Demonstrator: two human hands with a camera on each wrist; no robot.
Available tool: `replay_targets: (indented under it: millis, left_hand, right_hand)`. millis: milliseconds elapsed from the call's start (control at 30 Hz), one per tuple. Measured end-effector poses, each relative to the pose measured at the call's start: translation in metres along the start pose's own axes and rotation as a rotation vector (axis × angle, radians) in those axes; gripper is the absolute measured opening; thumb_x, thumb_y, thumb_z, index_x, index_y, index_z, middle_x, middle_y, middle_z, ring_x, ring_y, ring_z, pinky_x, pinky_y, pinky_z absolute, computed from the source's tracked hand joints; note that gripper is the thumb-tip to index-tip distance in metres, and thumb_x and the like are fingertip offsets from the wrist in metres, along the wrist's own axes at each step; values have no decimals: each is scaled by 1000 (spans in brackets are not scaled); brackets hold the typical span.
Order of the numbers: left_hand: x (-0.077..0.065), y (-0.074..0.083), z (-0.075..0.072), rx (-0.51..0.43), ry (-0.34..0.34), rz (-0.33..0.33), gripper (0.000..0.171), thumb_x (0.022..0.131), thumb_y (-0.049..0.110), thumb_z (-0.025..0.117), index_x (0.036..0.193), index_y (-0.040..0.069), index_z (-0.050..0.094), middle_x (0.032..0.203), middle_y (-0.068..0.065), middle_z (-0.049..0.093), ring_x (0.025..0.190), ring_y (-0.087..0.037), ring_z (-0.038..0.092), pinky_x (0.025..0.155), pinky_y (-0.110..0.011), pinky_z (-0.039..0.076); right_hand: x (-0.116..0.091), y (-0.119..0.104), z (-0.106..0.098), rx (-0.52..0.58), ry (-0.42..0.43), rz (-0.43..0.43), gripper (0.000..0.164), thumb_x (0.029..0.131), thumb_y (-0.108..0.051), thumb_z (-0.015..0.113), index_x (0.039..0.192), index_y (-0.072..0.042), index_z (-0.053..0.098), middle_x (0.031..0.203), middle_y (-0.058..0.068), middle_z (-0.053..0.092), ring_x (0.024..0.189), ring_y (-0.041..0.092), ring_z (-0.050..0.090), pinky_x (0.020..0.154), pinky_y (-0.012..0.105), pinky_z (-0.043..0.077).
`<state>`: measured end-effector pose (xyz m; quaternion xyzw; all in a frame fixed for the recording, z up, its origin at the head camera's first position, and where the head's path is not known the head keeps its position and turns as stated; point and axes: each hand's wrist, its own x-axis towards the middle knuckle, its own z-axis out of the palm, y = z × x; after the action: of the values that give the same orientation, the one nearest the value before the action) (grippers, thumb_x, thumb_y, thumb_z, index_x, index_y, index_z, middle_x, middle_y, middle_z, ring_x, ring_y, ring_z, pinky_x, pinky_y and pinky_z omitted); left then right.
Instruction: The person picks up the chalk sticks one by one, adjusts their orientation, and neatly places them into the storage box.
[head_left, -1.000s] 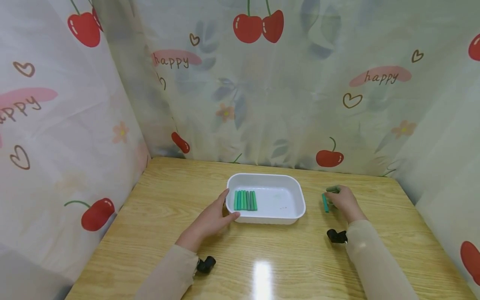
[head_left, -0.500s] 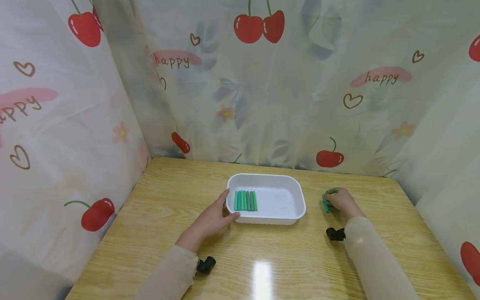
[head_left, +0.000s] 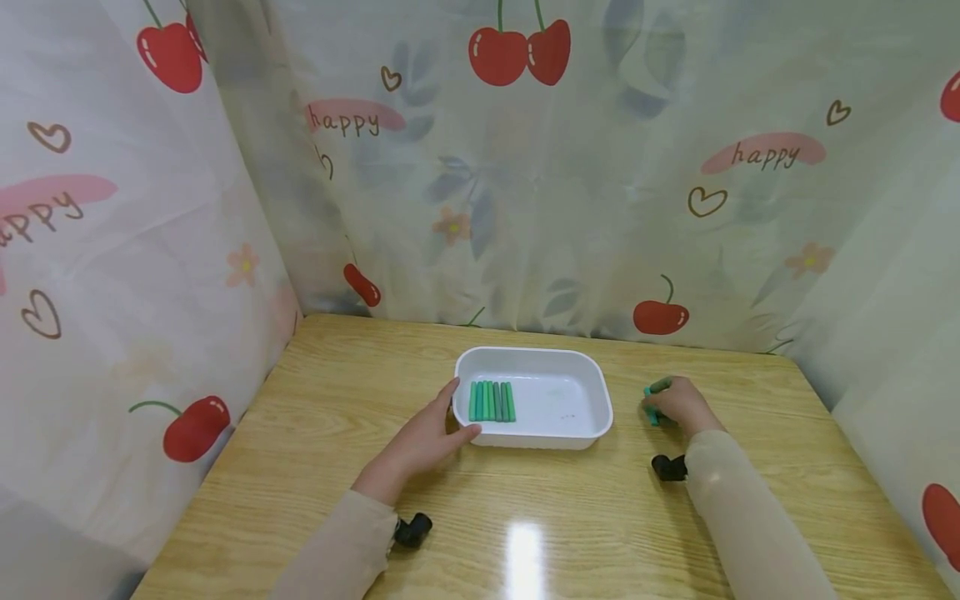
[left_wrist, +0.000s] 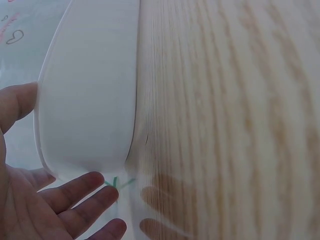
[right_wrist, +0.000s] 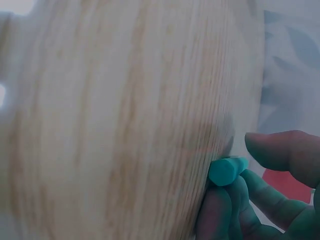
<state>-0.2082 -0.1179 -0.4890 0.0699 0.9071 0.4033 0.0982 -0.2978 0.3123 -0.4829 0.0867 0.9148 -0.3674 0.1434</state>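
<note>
A white rectangular tray (head_left: 558, 440) stands on the table with a row of several green and teal sticks (head_left: 492, 402) at its left end. My left hand (head_left: 420, 435) rests against the tray's left corner, thumb at the front rim and index finger at the side. In the left wrist view the other fingers (left_wrist: 90, 210) are spread and loosely bent beside the corner. Right of the tray, my right hand (head_left: 681, 403) curls around a teal stick (right_wrist: 223, 171). Its fingers lie along one side of the stick; the thumb (right_wrist: 275, 150) is just above. Green tints the fingertips.
The wooden table (head_left: 360, 358) ends at a patterned curtain (head_left: 525, 208) behind the tray, with more curtain at both sides. A small black camera (head_left: 412, 530) is strapped at the left wrist, another camera (head_left: 669, 468) at the right.
My right hand has shifted slightly left, and its thumb has come down over the middle of the teal stick. The left hand, the tray and the row of sticks stay put.
</note>
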Motion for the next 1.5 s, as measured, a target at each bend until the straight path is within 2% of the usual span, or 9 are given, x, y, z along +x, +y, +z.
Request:
replay_targets:
  millis: [167, 433, 600, 767, 1000, 1167, 1300, 1500]
  left_hand:
    - [0, 0, 0, -2, -2, 6, 96, 92, 58, 64, 163, 21, 12, 164, -6, 26, 147, -26, 30, 117, -51, 29]
    - [-1, -1, 0, 6, 9, -9, 95, 92, 57, 64, 163, 21, 11, 164, -6, 24, 148, -27, 29, 117, -51, 29]
    - [-2, -1, 0, 5, 9, -12, 94, 93, 56, 64, 163, 21, 12, 164, -6, 25, 148, -28, 29, 117, -51, 28]
    - [-1, 1, 0, 3, 3, -25, 93, 93, 55, 64, 163, 22, 11, 165, -5, 24, 148, -28, 28, 118, -51, 27]
    - [0, 2, 2, 5, -4, -22, 94, 93, 56, 64, 163, 21, 11, 165, -5, 23, 149, -27, 27, 118, -50, 27]
    - [0, 1, 2, 2, -12, -21, 94, 93, 55, 64, 163, 21, 11, 165, -5, 23, 149, -28, 27, 118, -51, 26]
    - [1, 1, 3, -3, -10, -35, 94, 93, 56, 64, 163, 23, 11, 165, -4, 23, 149, -28, 27, 118, -51, 27]
    - [2, 0, 2, -5, -5, -29, 93, 94, 54, 64, 163, 23, 10, 165, -4, 24, 149, -27, 27, 118, -51, 27]
  right_hand:
    - [-2, -1, 2, -29, 1, 9, 45, 91, -10, 61, 128, 13, 50, 99, 17, 60, 75, 22, 57, 67, 32, 50]
    - [0, 2, 6, 12, -14, 8, 41, 93, -9, 61, 125, 12, 50, 90, 13, 62, 66, 17, 59, 62, 30, 52]
    - [-9, 1, 5, 128, -46, 36, 41, 98, -12, 60, 129, 12, 48, 86, 11, 61, 67, 16, 59, 63, 29, 54]
    - [-19, -5, 3, 236, -77, 41, 47, 99, -14, 60, 135, 11, 43, 85, 9, 59, 68, 16, 58, 66, 29, 55]
    - [-28, -13, 2, 349, -107, 46, 48, 98, -16, 62, 137, 7, 44, 96, 9, 62, 76, 16, 60, 74, 32, 56]
    - [-37, -23, 1, 366, -133, 19, 52, 96, -15, 62, 140, 6, 43, 100, 11, 63, 79, 16, 60, 80, 35, 56]
    - [-43, -36, -1, 396, -142, -1, 54, 94, -13, 63, 140, 7, 43, 98, 8, 61, 79, 16, 61, 78, 33, 58]
    - [-52, -54, -4, 379, -151, -50, 57, 93, -13, 62, 142, 8, 42, 99, 8, 58, 79, 16, 61, 79, 36, 58]
